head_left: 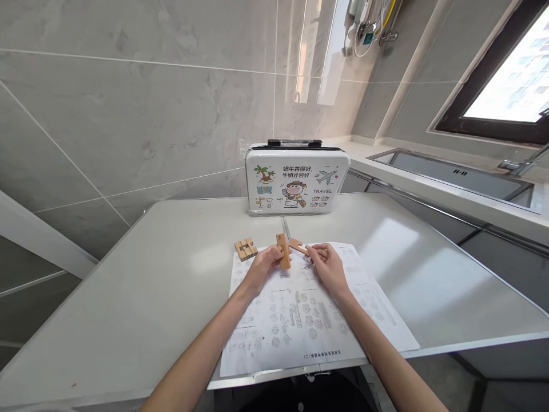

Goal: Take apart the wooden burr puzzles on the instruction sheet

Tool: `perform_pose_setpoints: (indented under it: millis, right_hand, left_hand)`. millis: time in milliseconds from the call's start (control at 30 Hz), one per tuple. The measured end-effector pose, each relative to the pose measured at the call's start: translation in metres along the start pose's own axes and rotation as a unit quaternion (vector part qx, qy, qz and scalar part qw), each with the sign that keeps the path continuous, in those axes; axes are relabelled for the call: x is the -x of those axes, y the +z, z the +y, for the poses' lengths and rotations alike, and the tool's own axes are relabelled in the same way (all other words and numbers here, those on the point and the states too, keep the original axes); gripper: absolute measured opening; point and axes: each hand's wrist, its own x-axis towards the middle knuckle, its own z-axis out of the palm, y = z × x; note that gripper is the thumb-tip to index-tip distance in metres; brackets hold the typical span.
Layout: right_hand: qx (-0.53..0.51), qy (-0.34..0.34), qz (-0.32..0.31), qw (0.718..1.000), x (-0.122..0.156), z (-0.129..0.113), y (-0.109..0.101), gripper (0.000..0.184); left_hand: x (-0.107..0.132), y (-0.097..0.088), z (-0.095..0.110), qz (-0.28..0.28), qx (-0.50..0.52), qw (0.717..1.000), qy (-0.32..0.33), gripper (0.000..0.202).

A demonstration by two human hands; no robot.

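Observation:
My left hand (262, 264) grips a notched wooden puzzle bar (282, 250) and holds it upright above the paper. A second notched wooden bar (297, 246) is pinched in my right hand (326, 264), lying level, with its tip close to the upright bar. Both hands hover over a printed instruction sheet (300, 320) with many small diagrams. A small bundle of wooden bars (246, 248) lies on the table just left of my left hand, at the sheet's far left corner.
A white tin case (295, 178) with cartoon pictures and a black handle stands against the tiled wall behind the sheet. The white table (141, 297) runs left and right. A counter with a steel sink (454, 171) and a window lie to the right.

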Motion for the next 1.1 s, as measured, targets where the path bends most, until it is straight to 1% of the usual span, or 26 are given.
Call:
perform_pose_setpoints:
  millis: [133, 200, 300, 400, 533, 667, 800, 1000, 1100]
  right_hand:
    - [0.128, -0.068, -0.002, 0.99, 0.002, 0.005, 0.003, 0.038]
    - [0.166, -0.079, -0.014, 0.983, 0.003, 0.007, 0.003, 0.038]
    - [0.202, -0.084, -0.029, 0.975, 0.003, 0.01, 0.004, 0.032]
    - [0.224, -0.103, -0.041, 0.968, 0.004, 0.011, 0.005, 0.027]
    - [0.252, -0.131, -0.055, 0.957, 0.005, 0.013, 0.006, 0.026]
    - [0.28, -0.158, -0.053, 0.945, 0.005, 0.017, 0.006, 0.022]
    - [0.3, -0.183, -0.049, 0.935, 0.004, 0.022, 0.006, 0.021]
    - [0.31, -0.186, -0.036, 0.931, 0.004, 0.025, 0.006, 0.021]
    - [0.302, -0.188, -0.028, 0.934, 0.004, 0.024, 0.006, 0.02]
  left_hand:
    - [0.001, 0.004, 0.006, 0.001, 0.095, 0.995, -0.023, 0.071]
    - [0.002, 0.006, 0.008, 0.002, 0.131, 0.991, -0.025, 0.07]
    - [0.002, 0.007, 0.008, -0.004, 0.163, 0.986, -0.024, 0.067]
    - [0.001, 0.005, 0.006, -0.012, 0.166, 0.986, -0.022, 0.067]
    - [0.0, 0.004, 0.005, -0.014, 0.163, 0.986, -0.022, 0.069]
    - [0.001, 0.006, 0.008, -0.014, 0.161, 0.986, -0.031, 0.07]
    - [0.002, 0.006, 0.008, -0.017, 0.159, 0.987, -0.029, 0.067]
    - [-0.001, 0.001, 0.0, -0.024, 0.158, 0.987, -0.016, 0.063]
    - [-0.001, 0.001, -0.001, -0.024, 0.149, 0.988, -0.013, 0.063]
